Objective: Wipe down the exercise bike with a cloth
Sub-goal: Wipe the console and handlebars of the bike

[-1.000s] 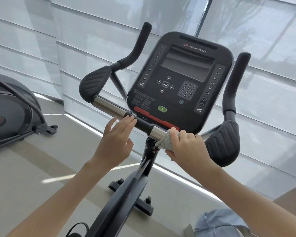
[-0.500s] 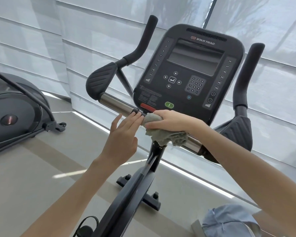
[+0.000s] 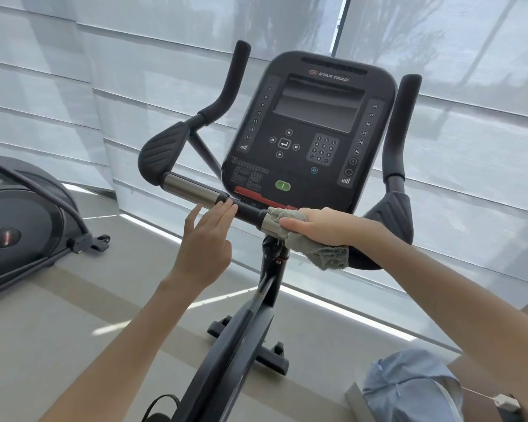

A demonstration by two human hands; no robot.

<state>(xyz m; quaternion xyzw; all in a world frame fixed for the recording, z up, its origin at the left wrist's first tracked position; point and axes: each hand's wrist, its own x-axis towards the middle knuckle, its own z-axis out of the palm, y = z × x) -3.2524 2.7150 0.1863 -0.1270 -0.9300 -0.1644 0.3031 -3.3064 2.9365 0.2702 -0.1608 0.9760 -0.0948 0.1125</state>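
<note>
Centre of frame: exercise bike [image 3: 235, 345] with its console [image 3: 310, 132] above a horizontal handlebar [image 3: 247, 212]. The right hand [image 3: 320, 225] curls its fingers round a grey cloth [image 3: 323, 254], pressing it onto the bar's chrome section just below the console's lower right corner; a loose end of the cloth hangs beneath. The left hand [image 3: 205, 248] is flat, fingers straight, fingertips touching the bar's black middle section. Far left: a second machine [image 3: 19, 226]. Lower right: pale blue fabric [image 3: 409, 388].
</note>
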